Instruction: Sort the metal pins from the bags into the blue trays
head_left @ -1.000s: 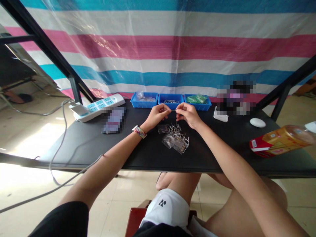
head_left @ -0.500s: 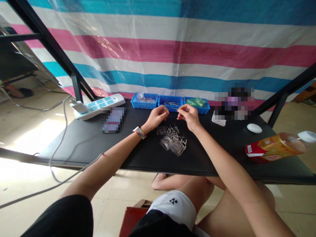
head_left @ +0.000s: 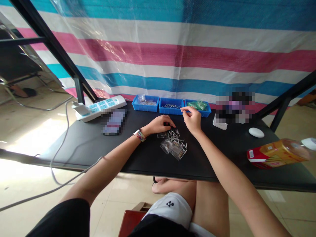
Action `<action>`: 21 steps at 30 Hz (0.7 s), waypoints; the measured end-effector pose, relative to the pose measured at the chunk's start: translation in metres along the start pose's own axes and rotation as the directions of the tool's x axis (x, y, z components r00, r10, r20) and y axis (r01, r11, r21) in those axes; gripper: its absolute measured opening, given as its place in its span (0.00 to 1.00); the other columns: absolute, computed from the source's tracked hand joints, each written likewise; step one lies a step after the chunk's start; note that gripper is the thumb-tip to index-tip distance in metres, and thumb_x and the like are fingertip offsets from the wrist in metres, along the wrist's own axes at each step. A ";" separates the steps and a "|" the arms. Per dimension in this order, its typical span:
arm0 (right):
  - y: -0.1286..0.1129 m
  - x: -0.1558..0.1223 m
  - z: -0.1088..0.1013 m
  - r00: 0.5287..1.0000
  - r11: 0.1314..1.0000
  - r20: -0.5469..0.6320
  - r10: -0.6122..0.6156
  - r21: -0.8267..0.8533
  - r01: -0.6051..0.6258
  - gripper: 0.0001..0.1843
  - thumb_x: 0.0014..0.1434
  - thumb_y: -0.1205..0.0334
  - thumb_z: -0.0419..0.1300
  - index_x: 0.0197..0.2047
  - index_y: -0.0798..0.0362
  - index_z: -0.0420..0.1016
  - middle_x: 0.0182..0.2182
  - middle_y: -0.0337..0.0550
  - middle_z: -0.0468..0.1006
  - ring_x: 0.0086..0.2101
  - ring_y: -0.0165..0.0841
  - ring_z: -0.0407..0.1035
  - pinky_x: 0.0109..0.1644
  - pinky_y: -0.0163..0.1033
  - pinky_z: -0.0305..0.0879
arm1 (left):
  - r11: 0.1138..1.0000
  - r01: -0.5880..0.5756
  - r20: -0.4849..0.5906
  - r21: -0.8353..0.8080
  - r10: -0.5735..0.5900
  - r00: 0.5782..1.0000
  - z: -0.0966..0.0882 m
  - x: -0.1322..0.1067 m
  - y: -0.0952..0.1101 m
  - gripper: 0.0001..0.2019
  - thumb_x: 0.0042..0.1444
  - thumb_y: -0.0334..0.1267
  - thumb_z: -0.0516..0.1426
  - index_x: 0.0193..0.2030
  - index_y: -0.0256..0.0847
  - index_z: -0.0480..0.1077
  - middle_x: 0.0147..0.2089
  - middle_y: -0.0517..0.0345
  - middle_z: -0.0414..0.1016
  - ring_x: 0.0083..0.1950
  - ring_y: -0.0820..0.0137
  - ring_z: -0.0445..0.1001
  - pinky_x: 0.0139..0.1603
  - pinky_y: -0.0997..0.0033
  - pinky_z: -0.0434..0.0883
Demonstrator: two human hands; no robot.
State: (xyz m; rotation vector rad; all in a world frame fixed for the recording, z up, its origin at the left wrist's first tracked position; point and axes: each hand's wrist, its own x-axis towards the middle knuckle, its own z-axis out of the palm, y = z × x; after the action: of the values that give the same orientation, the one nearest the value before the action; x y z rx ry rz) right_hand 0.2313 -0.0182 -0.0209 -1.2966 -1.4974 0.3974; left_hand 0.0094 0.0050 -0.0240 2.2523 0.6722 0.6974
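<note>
A heap of small metal pins and clear plastic bags lies mid-table on the black table. My left hand rests at the heap's far left edge, fingers curled down onto the pins; what they grip is hidden. My right hand is raised beyond the heap, thumb and forefinger pinched on a thin metal pin near the front rim of the middle blue tray. Three blue trays stand in a row: the left one holds clear bags, the middle one metal pins, the right one green parts.
A white power strip with a grey cable lies at the back left. A white mouse and a lying yellow bottle are on the right. Black frame bars rise on both sides. A striped tarp hangs behind.
My hands, pinched together above the heap, have parted. The left one dropped onto the heap of pins. The right one carried the pin toward the blue trays.
</note>
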 end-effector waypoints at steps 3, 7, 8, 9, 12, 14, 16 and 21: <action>-0.003 -0.007 -0.001 0.996 0.999 0.077 -0.041 -0.018 0.043 0.12 0.63 0.62 0.57 0.39 0.52 0.82 0.41 0.49 0.85 0.30 0.35 0.72 0.36 0.39 0.69 | 0.999 -0.020 0.018 0.049 0.019 1.000 0.001 0.000 -0.003 0.13 0.53 0.29 0.64 0.42 0.46 0.87 0.43 0.54 0.83 0.44 0.64 0.79 0.51 0.67 0.71; -0.008 -0.015 0.003 0.979 0.996 0.195 -0.064 -0.045 0.074 0.10 0.62 0.65 0.58 0.37 0.52 0.82 0.39 0.46 0.84 0.27 0.33 0.68 0.37 0.39 0.68 | 0.995 -0.040 0.037 0.094 0.037 0.999 0.000 0.001 -0.008 0.07 0.55 0.32 0.65 0.39 0.45 0.85 0.40 0.54 0.82 0.44 0.64 0.77 0.50 0.67 0.70; -0.009 -0.017 0.004 0.974 0.995 0.215 -0.072 -0.047 0.084 0.10 0.61 0.66 0.58 0.37 0.52 0.82 0.38 0.46 0.84 0.27 0.33 0.68 0.37 0.40 0.67 | 0.994 -0.052 0.055 0.094 0.047 0.997 -0.001 0.001 -0.009 0.06 0.56 0.33 0.65 0.38 0.45 0.85 0.40 0.53 0.82 0.44 0.64 0.77 0.50 0.67 0.69; -0.009 -0.018 0.005 0.970 0.995 0.231 -0.080 -0.045 0.093 0.10 0.61 0.66 0.58 0.36 0.52 0.82 0.38 0.46 0.83 0.27 0.33 0.67 0.37 0.40 0.67 | 0.994 -0.065 0.077 0.090 0.058 0.995 -0.002 0.002 -0.010 0.05 0.57 0.34 0.65 0.38 0.44 0.84 0.40 0.53 0.82 0.44 0.63 0.76 0.50 0.67 0.69; -0.008 -0.020 0.006 0.963 0.993 0.248 -0.106 -0.023 0.115 0.10 0.61 0.66 0.58 0.36 0.52 0.82 0.38 0.46 0.83 0.27 0.33 0.68 0.38 0.40 0.67 | 0.991 -0.102 0.140 0.084 0.090 0.986 -0.004 0.002 -0.014 0.04 0.59 0.37 0.65 0.37 0.43 0.83 0.40 0.53 0.81 0.45 0.63 0.76 0.54 0.65 0.68; -0.006 -0.020 0.006 0.964 0.994 0.242 -0.108 -0.003 0.112 0.09 0.61 0.65 0.59 0.35 0.52 0.82 0.37 0.45 0.83 0.26 0.32 0.67 0.37 0.40 0.67 | 0.991 -0.109 0.160 0.081 0.095 0.982 -0.006 0.003 -0.016 0.04 0.60 0.38 0.65 0.36 0.43 0.83 0.40 0.53 0.81 0.46 0.63 0.75 0.56 0.64 0.67; -0.004 -0.020 0.006 0.968 0.996 0.233 -0.092 0.026 0.088 0.09 0.61 0.64 0.59 0.36 0.52 0.82 0.37 0.45 0.83 0.26 0.31 0.67 0.35 0.39 0.66 | 0.994 -0.094 0.175 0.058 0.083 0.981 -0.007 0.003 -0.016 0.05 0.60 0.38 0.64 0.35 0.42 0.82 0.39 0.53 0.80 0.44 0.64 0.75 0.55 0.65 0.68; -0.008 -0.020 0.004 0.967 0.987 0.250 -0.039 0.158 -0.001 0.08 0.59 0.61 0.62 0.36 0.52 0.83 0.35 0.45 0.83 0.25 0.32 0.69 0.29 0.37 0.64 | 0.996 0.037 0.208 -0.084 -0.019 0.978 -0.014 0.001 -0.010 0.09 0.63 0.41 0.62 0.39 0.37 0.80 0.41 0.52 0.79 0.42 0.66 0.75 0.49 0.67 0.70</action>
State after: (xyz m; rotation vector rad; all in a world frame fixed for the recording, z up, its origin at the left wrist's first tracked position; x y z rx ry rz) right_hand 0.2207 -0.0367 -0.0260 -1.1372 -1.6529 0.6751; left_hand -0.0017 0.0180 -0.0220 2.1926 0.5601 0.4611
